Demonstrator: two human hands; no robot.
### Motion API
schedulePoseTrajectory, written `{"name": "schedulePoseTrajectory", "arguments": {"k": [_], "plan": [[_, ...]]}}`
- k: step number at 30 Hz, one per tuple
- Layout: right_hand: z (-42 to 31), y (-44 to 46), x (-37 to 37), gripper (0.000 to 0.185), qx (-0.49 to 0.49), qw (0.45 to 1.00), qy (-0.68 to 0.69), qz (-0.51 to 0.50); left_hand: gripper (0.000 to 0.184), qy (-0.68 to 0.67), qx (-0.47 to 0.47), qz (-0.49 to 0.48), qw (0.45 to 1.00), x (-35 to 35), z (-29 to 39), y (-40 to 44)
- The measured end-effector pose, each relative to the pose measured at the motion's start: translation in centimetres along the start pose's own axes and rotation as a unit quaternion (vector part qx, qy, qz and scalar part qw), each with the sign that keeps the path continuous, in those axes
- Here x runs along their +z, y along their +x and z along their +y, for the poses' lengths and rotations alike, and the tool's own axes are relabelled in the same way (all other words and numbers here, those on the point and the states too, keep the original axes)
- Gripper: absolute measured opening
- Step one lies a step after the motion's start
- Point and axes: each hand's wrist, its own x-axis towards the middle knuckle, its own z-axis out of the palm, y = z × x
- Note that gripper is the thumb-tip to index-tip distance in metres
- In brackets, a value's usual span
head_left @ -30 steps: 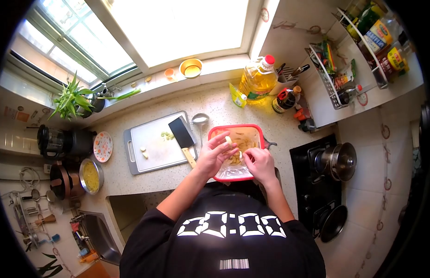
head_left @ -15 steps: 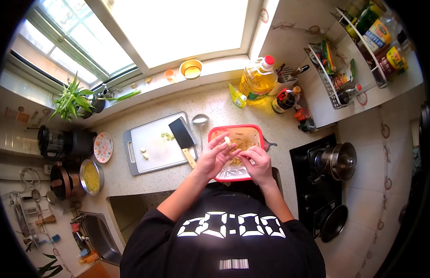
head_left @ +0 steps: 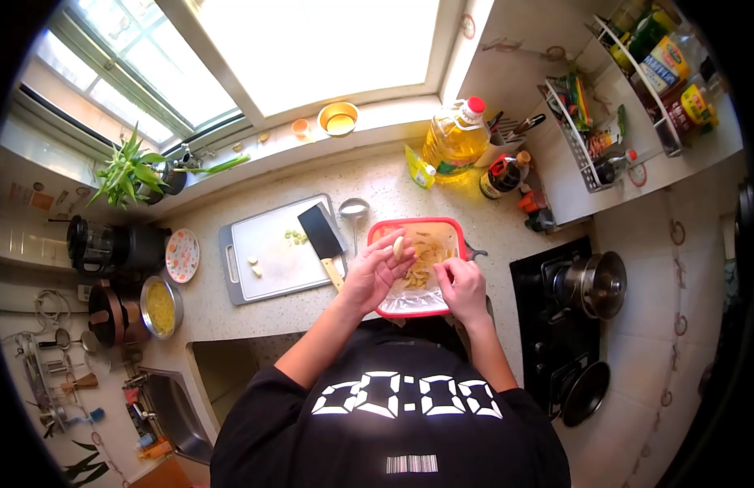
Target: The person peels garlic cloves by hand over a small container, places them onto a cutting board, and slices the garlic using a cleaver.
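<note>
My left hand point(head_left: 373, 275) holds a pale garlic clove point(head_left: 399, 247) at its fingers, palm turned up, above the left side of a red-rimmed container point(head_left: 413, 221). The container is lined with clear plastic and has yellowish-brown scraps point(head_left: 425, 259) inside. Over its right edge is my right hand point(head_left: 462, 286), thumb and fingers pinched together; anything between them is too small to make out. To the left lies a white cutting board point(head_left: 267, 236) with chopped pale green pieces point(head_left: 295, 237), two garlic cloves point(head_left: 254, 267) and a cleaver point(head_left: 320, 236) with a wooden handle.
A ladle point(head_left: 354, 208) lies between board and container. Behind stand an oil jug point(head_left: 456, 142) and a dark sauce bottle point(head_left: 502, 176). The stove point(head_left: 547, 325) with pots is at right; a bowl of yellow shreds point(head_left: 160, 309) and a dotted plate point(head_left: 182, 256) sit at left.
My right hand has moved right and slightly down, away from my left hand. The garlic clove stays in my left hand, now tipped more upright.
</note>
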Motion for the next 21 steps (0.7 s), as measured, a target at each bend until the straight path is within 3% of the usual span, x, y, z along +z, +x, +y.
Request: {"name": "schedulePoseTrajectory", "arguments": {"k": [4, 7, 10, 17, 21], "plan": [[0.0, -0.1, 0.2, 0.011, 0.07, 0.995, 0.075, -0.007, 0.046, 0.019, -0.006, 0.007, 1.0, 0.1, -0.1, -0.1], [-0.4, 0.3, -0.6, 0.01, -0.011, 0.999, 0.034, -0.019, 0.041, 0.036, -0.005, 0.03, 0.999, 0.5, 0.0, -0.2], [-0.3, 0.5, 0.2, 0.019, -0.006, 0.996, 0.083, 0.022, 0.035, 0.079, 0.001, 0.038, 0.996, 0.3, -0.2, -0.4], [-3.2, 1.7, -0.3, 0.026, -0.031, 0.986, 0.162, 0.003, 0.025, 0.305, 0.023, 0.036, 0.951, 0.6, -1.0, -0.8], [-1.1, 0.6, 1.4, 0.022, -0.001, 0.988, 0.153, 0.006, 0.032, 0.413, 0.056, 0.065, 0.907, 0.3, -1.9, -0.7]]}}
